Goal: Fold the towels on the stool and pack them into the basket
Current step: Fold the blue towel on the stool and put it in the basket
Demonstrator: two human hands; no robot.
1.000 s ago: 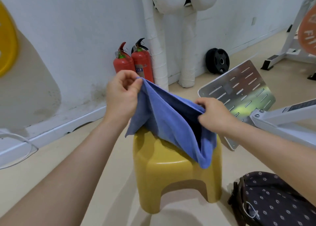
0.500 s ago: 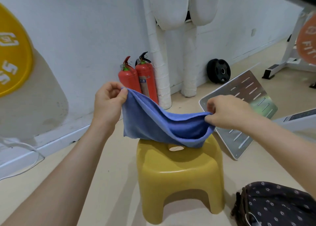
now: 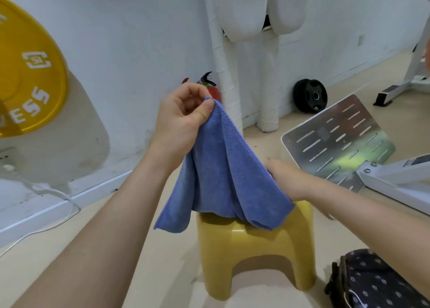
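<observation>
Near right, the dark patterned basket [image 3: 381,282] sits beside the yellow stool [image 3: 253,256]. Above it hangs the blue towel [image 3: 223,172] (lowest folds on the seat). The right hand [image 3: 286,177] grips the low edge, and the left hand [image 3: 183,123] pinches a corner high, in front of a red fire extinguisher [image 3: 215,94].

One head-worn, wide-angle view here, looking forward and down, so the left hand [image 3: 183,119] and right hand [image 3: 282,177] sit close to the lens mid-frame with the blue towel [image 3: 221,175] strung between them. Just below stands the yellow stool [image 3: 251,249] on the floor [image 3: 167,261], near and seen from above, and the dark patterned basket [image 3: 372,282] clips the lower right corner. Beyond, the camera faces a white wall [image 3: 130,39], the yellow weight plate [image 3: 30,74] bulging in at far left.
</observation>
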